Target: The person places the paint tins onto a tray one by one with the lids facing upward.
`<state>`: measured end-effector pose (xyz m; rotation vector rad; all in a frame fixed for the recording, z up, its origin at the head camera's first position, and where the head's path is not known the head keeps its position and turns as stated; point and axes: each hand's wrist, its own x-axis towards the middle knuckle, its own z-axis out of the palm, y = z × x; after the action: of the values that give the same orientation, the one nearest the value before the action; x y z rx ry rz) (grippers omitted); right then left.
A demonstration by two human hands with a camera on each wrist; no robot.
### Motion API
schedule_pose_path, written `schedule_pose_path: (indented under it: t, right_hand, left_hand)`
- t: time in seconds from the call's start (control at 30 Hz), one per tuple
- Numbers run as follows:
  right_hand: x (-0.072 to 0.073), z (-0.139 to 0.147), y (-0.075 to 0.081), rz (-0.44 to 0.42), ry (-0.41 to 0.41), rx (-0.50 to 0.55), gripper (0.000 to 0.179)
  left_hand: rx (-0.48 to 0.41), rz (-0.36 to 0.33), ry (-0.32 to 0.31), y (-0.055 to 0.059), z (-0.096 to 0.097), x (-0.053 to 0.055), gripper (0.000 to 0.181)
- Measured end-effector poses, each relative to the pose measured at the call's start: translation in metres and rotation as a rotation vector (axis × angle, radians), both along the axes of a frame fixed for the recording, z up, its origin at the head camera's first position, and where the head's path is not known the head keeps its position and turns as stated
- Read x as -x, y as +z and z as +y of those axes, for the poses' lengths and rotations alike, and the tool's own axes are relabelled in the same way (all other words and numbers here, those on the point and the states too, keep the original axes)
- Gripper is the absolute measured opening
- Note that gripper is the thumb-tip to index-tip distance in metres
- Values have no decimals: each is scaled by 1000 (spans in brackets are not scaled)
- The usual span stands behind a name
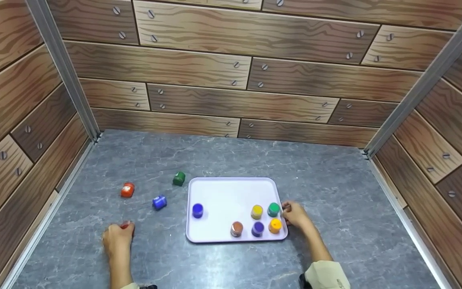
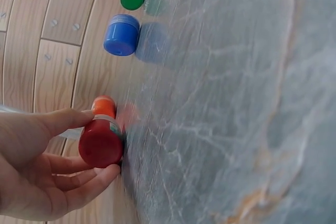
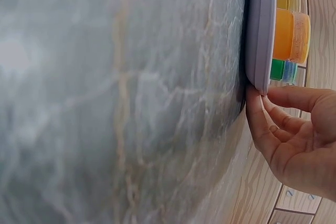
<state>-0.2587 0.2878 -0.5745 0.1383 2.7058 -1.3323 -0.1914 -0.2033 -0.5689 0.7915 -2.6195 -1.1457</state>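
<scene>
Left fingers pinch the red jar; right fingers pinch the tray by its right edge. Lift gently, tray held steady.

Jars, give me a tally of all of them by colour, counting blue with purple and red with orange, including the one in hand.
Green jars: 2
Yellow jar: 1
Brown jar: 1
Blue or purple jars: 3
Red or orange jars: 3
Total: 10

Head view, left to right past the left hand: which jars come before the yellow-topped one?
Blue cylindrical jar on its side, dark-green cylindrical jar, upright blue-topped cylindrical jar, brown-topped cylindrical jar.
</scene>
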Motion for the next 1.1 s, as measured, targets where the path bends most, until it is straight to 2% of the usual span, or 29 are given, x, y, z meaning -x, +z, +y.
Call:
schedule_pose_path:
  t: [0.37,0.67,0.93,1.1]
  right_hand:
    - [1,0,1,-14,-10,0,22]
    - [-1,-1,0,-18,-6,24,21]
    - [-1,-2,1,-14,-7,35,22]
    - [-2,-1,-1,0,-2,57,22]
  left_hand:
    - [-33,30,6,-1,2,0,29]
    - [-45,42,0,6,8,0,32]
    - [-56,23,-21,13,16,1,39]
    - [-52,57,-39,16,22,1,37]
